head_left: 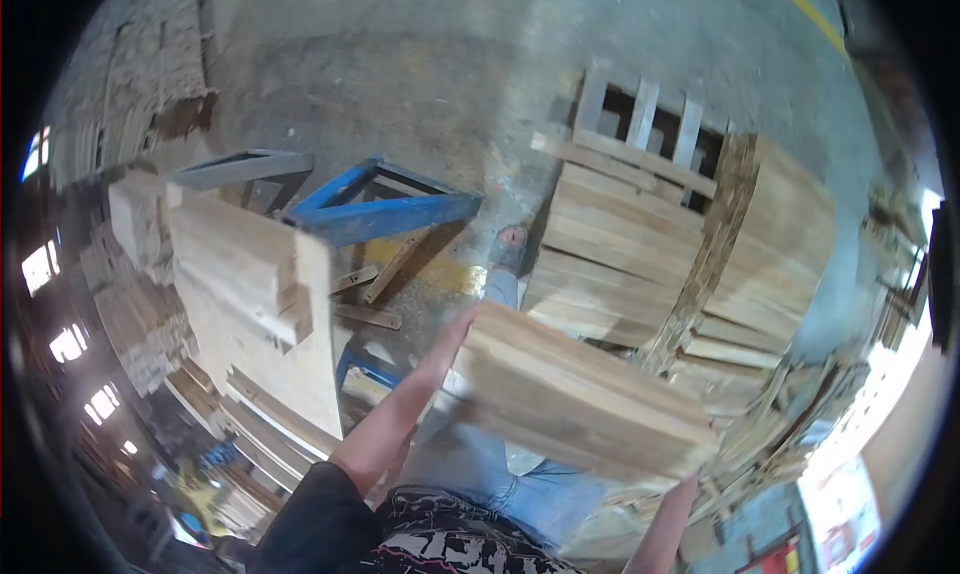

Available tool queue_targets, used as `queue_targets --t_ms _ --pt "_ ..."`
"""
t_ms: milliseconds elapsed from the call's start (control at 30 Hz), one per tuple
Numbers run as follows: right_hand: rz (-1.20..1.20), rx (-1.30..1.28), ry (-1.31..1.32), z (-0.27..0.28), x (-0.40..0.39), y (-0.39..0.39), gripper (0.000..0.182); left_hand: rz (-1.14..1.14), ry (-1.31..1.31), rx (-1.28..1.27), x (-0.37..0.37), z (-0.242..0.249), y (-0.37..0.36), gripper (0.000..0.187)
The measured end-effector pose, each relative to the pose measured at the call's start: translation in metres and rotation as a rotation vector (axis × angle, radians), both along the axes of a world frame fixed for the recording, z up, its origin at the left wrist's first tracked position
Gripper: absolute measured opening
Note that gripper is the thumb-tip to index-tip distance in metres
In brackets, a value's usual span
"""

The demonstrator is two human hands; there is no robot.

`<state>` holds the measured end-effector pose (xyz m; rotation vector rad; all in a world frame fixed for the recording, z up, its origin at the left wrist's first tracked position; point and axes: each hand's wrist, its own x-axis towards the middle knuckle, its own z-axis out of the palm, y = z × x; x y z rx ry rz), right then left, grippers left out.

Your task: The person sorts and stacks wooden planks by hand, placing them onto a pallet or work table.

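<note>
A stack of light wooden boards [580,394] is held in front of my body, above my legs. My left hand [462,329] grips its left end, the fingers partly hidden by the wood. At the right end, my right hand [688,486] is against the lower corner, mostly hidden behind the boards. To the right and beyond, boards lie piled [620,239] on a wooden pallet [645,119]. Left of me stands a plywood-topped table [250,314] with a small wooden piece on it.
A blue metal frame [390,214] stands on the floor ahead, left of my foot. Loose wood strips [395,269] lie beside it. Tall wood stacks [140,84] rise at far left. Scrap wood [790,414] is heaped at right.
</note>
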<state>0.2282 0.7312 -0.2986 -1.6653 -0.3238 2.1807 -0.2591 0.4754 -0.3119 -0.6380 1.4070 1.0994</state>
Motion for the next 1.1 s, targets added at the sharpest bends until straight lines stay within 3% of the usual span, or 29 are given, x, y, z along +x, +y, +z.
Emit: queue_targets --t_ms 67,200,300,400,500,600,700,933,1033,1100 --pt "0.021 0.034 -0.020 0.044 -0.002 0.003 0.058 0.000 0.062 0.054 0.001 0.065 -0.003 0.058" --pt "0.086 0.051 -0.058 0.089 -0.026 0.017 0.059 0.112 0.056 0.013 -0.005 0.139 -0.043 0.060" --pt "0.142 0.039 -0.054 0.089 -0.068 0.024 0.059 0.167 0.098 0.101 -0.029 0.174 -0.090 0.061" --pt "0.182 0.011 -0.029 0.067 -0.127 0.015 0.059 0.315 0.267 0.045 -0.065 0.243 -0.106 0.061" --pt "0.236 -0.011 0.014 0.035 -0.202 -0.014 0.059 0.414 0.292 0.002 -0.103 0.234 -0.168 0.062" --pt "0.375 0.018 0.099 0.012 -0.269 -0.054 0.066 0.425 0.460 0.222 -0.153 0.221 -0.221 0.063" --pt "0.434 -0.011 0.110 -0.007 -0.310 -0.093 0.069 0.430 0.280 0.110 -0.218 0.214 -0.250 0.061" --pt "0.416 -0.073 0.055 0.056 -0.405 -0.151 0.070 0.299 0.192 0.061 -0.305 0.190 -0.259 0.057" --pt "0.379 -0.083 -0.005 0.098 -0.427 -0.165 0.071 0.156 0.413 -0.165 -0.317 0.181 -0.263 0.046" --pt "0.359 -0.082 -0.047 0.126 -0.437 -0.172 0.071 -0.483 1.380 -0.542 -0.331 0.192 -0.283 0.041"
